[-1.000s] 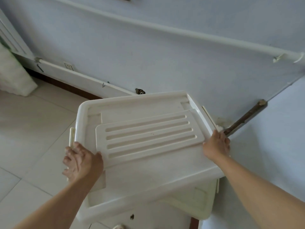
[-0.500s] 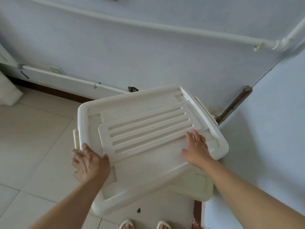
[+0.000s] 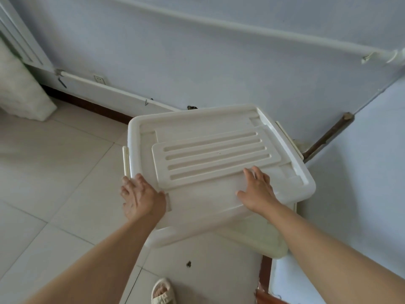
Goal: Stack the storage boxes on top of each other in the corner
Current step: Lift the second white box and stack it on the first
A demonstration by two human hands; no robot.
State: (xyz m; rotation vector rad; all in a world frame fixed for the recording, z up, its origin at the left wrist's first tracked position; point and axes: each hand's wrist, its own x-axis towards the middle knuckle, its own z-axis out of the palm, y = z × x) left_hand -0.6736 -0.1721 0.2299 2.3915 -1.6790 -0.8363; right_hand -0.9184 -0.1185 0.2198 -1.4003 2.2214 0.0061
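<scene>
A white storage box with a ribbed lid [image 3: 208, 132] sits skewed on top of a lower white storage box [image 3: 260, 240] in the corner of the room. Only the lower box's near right corner shows beneath it. My left hand [image 3: 140, 196] rests at the upper box's near left edge, fingers spread over the rim beside the side latch [image 3: 125, 161]. Flat on the lid, near its right side, lies my right hand [image 3: 256, 189] with straight fingers.
Two pale blue walls meet just behind the boxes, with a brown stick [image 3: 326, 137] leaning in the corner. White pipes [image 3: 241, 25] run along the wall. Tiled floor [image 3: 54, 172] lies to the left; a white bundle [image 3: 19, 88] stands far left. My sandalled foot [image 3: 163, 291] is below.
My right hand left the box's right edge and came to lie flat on the lid. The upper box has turned slightly over the lower one. My left hand stays at the left edge.
</scene>
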